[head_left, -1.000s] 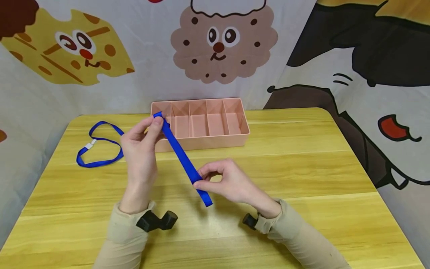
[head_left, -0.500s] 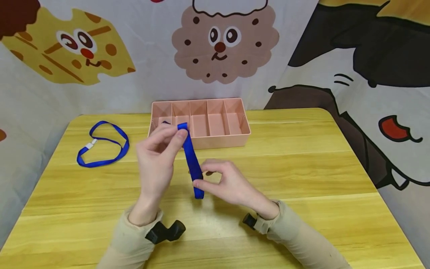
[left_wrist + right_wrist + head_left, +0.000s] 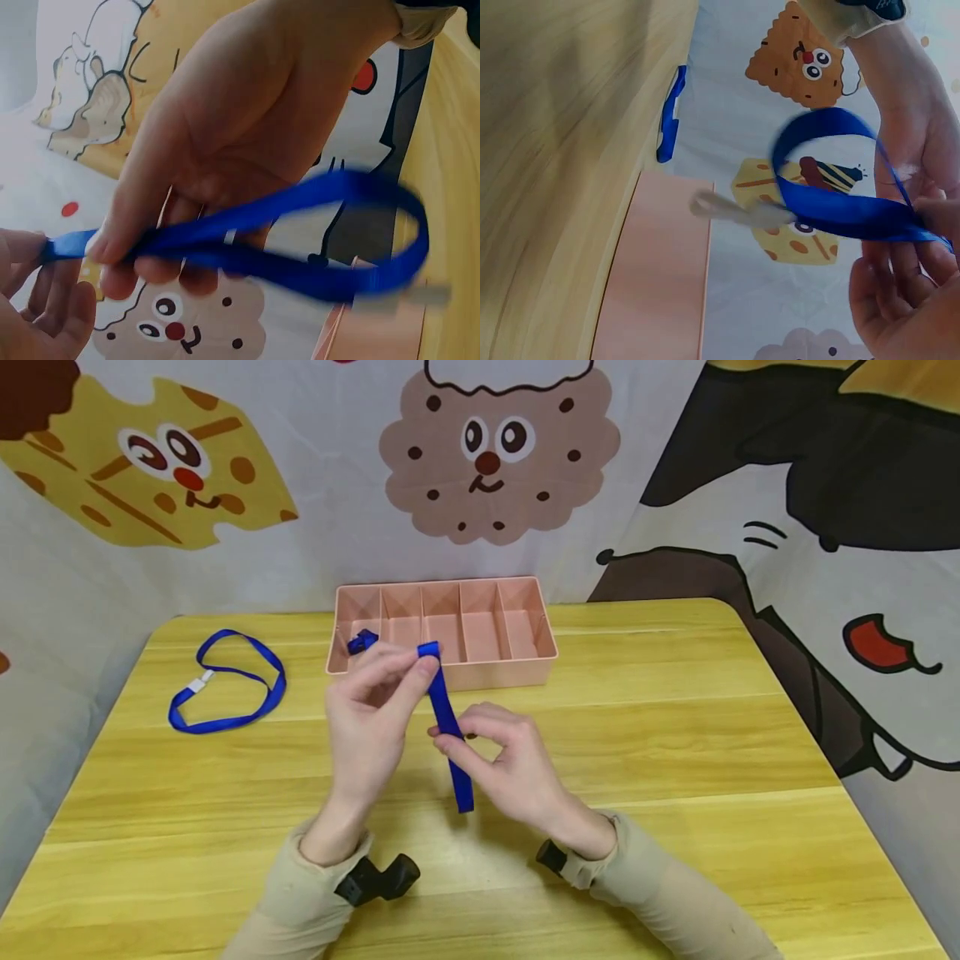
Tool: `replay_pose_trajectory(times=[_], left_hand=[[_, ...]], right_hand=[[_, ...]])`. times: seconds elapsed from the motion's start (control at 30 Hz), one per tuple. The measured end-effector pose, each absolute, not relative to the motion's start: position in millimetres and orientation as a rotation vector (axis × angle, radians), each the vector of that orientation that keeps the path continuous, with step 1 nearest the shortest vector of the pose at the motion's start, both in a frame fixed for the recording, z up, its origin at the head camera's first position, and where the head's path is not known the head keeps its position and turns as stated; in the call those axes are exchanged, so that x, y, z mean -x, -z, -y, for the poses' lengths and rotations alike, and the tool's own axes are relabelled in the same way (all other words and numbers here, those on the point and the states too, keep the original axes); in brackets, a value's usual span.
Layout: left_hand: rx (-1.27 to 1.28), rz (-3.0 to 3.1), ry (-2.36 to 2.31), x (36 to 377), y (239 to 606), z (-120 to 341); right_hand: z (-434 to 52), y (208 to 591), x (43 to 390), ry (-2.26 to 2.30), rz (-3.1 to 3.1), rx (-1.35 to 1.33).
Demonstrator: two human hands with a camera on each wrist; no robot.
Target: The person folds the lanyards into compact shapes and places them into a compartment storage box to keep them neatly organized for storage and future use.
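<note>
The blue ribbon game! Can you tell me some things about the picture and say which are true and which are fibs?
1. Both hands pinch one blue ribbon. True: the left hand holds its top fold, the right hand its middle.
2. The pink box has a lid on. False: it is open, with dividers showing.
3. Another blue ribbon lies on the table. True.
4. That other ribbon lies inside the pink box. False: it lies on the table, left of the box.
</note>
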State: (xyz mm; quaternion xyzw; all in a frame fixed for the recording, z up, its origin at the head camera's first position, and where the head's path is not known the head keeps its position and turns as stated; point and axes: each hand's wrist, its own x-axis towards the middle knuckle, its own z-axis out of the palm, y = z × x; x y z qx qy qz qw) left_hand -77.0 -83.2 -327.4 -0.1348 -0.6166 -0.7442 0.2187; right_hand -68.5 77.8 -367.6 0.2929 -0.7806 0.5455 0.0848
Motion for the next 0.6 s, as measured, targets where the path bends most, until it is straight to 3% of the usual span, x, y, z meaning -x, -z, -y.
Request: replay_pose_trajectory(times=[0.27, 0.6], left_hand=[[0.172, 1.704, 2.113, 85.8, 325.0, 95.2], [0.014, 1.747, 2.169, 94.1, 326.0, 103.0]], right_hand=[[-76.5, 367.6, 66.5, -1.657, 2.286, -0.891], [-83.6, 361.1, 68.9, -1.953, 2.361, -0.651]])
